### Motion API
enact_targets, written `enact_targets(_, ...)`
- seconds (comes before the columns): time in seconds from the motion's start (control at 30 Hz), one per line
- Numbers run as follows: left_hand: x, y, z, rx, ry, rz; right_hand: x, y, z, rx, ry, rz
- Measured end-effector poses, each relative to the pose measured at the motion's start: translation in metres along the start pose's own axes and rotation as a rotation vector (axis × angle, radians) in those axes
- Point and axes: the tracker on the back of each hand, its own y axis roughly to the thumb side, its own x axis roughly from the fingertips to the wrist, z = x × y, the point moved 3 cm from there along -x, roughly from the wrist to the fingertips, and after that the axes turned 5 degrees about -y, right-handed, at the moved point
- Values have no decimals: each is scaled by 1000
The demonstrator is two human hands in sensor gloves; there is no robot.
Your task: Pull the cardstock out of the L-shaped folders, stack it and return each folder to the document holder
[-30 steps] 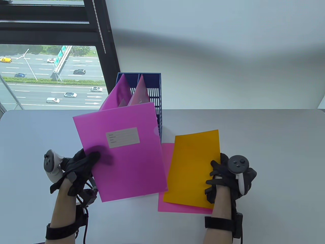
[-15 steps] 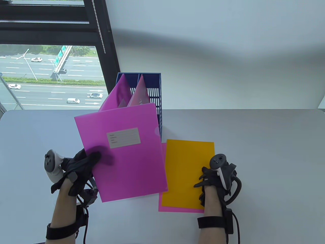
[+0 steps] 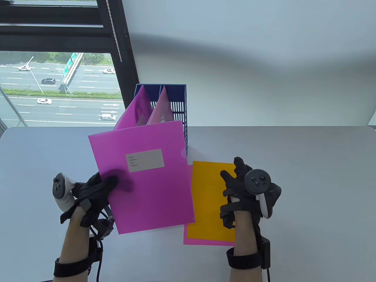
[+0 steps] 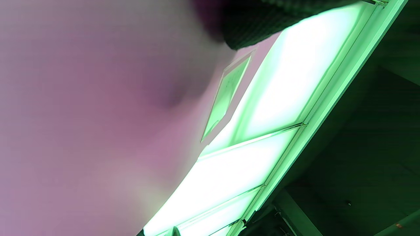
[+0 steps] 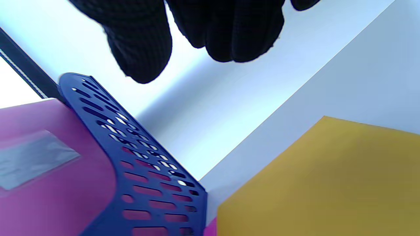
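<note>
Blue holder [image 3: 173, 117] stood at desk's [image 3: 308, 182] far edge w/ two pink folders inside. In front of holder, left hand [image 3: 88, 196] pinched a labelled pink folder [image 3: 141, 176], held tilted up. Right of that folder, orange card [image 3: 208, 199] lay flat on pink card [image 3: 205, 241]. Right hand [image 3: 243, 191] hovered over orange card, fingers [image 3: 227, 179] loosely spread, holding nothing.

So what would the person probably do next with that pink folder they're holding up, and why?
Probably carry the magenta folder back and slot it into the blue document holder. The left hand pinches its lower left corner and holds it up off the table, while the orange cardstock already lies on the pink sheet, and the right hand hovers open over it.
</note>
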Motion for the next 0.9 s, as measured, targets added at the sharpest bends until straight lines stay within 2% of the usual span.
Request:
enact_targets(0.17,-1,-1,-2,-4,-8,1,13,33,1,-318,75,-145)
enact_targets(0.27,-3,-1,-5,-8,-18,1,17,46,15,-458,218,-197)
enact_targets(0.43,-5,-2,-10,-17,-30,7,21,62,37,-530,399,-286)
enact_targets(0.5,-7,-2,-13,-28,-40,12,22,67,42,-518,417,-313)
enact_targets(0.57,-8,-2,-18,-62,-53,23,23,70,43,-493,403,-328)
enact_targets(0.67,-10,3,-22,-148,-48,26,23,70,35,-454,306,-350)
enact_targets(0.9,-13,24,-32,-487,-112,76,24,71,21,-433,188,-366)
